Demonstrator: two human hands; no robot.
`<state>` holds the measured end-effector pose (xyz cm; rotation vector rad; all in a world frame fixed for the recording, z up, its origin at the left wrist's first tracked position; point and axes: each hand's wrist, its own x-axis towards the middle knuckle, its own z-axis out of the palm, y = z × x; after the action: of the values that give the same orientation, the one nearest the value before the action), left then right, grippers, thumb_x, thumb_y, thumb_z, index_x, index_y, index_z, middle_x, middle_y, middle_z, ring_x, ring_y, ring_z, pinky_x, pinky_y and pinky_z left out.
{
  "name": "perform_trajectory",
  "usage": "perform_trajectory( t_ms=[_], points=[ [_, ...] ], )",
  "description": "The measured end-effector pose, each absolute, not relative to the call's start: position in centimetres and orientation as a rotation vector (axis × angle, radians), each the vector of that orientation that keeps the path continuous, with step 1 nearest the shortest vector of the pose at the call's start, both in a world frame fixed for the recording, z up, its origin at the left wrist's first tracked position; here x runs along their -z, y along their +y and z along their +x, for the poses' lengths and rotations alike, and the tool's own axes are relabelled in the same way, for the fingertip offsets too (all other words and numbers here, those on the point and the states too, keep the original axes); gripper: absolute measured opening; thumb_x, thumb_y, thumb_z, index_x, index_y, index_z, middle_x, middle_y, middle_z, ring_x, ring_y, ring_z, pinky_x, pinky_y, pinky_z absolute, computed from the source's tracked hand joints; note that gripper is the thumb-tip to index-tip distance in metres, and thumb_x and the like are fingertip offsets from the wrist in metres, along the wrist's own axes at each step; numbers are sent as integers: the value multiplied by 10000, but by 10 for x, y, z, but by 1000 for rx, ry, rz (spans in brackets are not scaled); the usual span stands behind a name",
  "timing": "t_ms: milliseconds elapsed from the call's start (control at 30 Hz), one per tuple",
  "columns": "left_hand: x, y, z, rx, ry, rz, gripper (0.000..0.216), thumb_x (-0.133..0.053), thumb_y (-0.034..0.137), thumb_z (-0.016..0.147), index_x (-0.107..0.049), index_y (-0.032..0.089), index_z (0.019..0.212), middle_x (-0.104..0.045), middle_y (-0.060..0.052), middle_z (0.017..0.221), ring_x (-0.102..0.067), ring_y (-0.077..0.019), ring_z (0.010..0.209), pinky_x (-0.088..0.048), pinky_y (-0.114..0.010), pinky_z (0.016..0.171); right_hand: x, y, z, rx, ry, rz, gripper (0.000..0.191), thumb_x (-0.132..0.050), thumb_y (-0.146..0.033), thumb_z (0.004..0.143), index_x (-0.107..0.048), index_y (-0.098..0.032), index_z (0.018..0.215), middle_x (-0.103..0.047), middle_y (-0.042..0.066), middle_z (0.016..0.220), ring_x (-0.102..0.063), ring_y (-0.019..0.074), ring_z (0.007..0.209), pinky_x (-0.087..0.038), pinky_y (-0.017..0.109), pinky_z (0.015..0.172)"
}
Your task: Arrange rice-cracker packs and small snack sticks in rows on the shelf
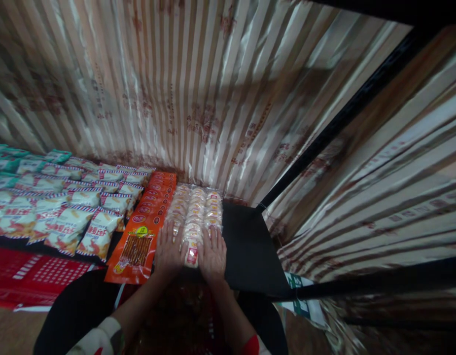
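Observation:
Rows of small white round snacks in clear wrappers (195,207) lie on the black shelf, the nearest one showing a red label. My left hand (170,251) rests flat on the left front of these packs, fingers stretched forward. On their right front lies my right hand (213,254), its fingers also extended. Neither hand is wrapped around anything. Just left of the packs is a row of overlapping orange snack bags (148,217); the front one shows brown sticks through its window, close to my left wrist.
White snack bags with striped edges (83,227) fill the shelf's left side, with green bags (57,156) behind. A red basket (46,276) sits below at left. Black shelf surface (246,241) shows at right, beside a slanted black post (338,118). Striped sheeting (198,88) hangs behind.

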<state>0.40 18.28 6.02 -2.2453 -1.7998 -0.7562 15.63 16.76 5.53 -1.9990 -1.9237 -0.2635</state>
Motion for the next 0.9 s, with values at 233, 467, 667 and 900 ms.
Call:
perform_trajectory(
  t_ms=[233, 467, 667, 900],
  points=[
    [-65, 174, 3, 824, -1786, -2221, 543, -443, 355, 871, -450, 117, 1358, -383, -173, 1447, -265, -325, 1382, -261, -516, 1104, -59, 165, 162, 334, -1885, -1983, 498, -328, -405, 943, -429, -195, 1383, -321, 103, 1499, -216, 265, 1402, -219, 452, 1094],
    [-48, 163, 4, 811, -1764, -2229, 538, -449, 377, 872, -450, 155, 1362, -346, -166, 1469, -223, -324, 1397, -280, -504, 1100, -53, 158, 159, 287, -1860, -2050, 510, -335, -425, 937, -420, -205, 1389, -269, 104, 1521, -205, 281, 1404, -224, 457, 1093],
    [-51, 162, 5, 767, -1780, -2281, 527, -439, 375, 884, -452, 145, 1358, -336, -197, 1465, -244, -328, 1389, -274, -504, 1100, -53, 160, 156, 163, -1863, -2077, 514, -339, -427, 935, -423, -201, 1388, -261, 100, 1524, -184, 278, 1410, -184, 462, 1110],
    [-59, 157, 0, 907, -1748, -2325, 540, -454, 346, 884, -406, 132, 1377, -293, -190, 1491, -162, -324, 1414, -233, -520, 1117, -58, 154, 155, 152, -1810, -1929, 512, -336, -375, 941, -385, -159, 1403, -252, 127, 1523, -126, 281, 1421, -176, 515, 1108]
  ],
)
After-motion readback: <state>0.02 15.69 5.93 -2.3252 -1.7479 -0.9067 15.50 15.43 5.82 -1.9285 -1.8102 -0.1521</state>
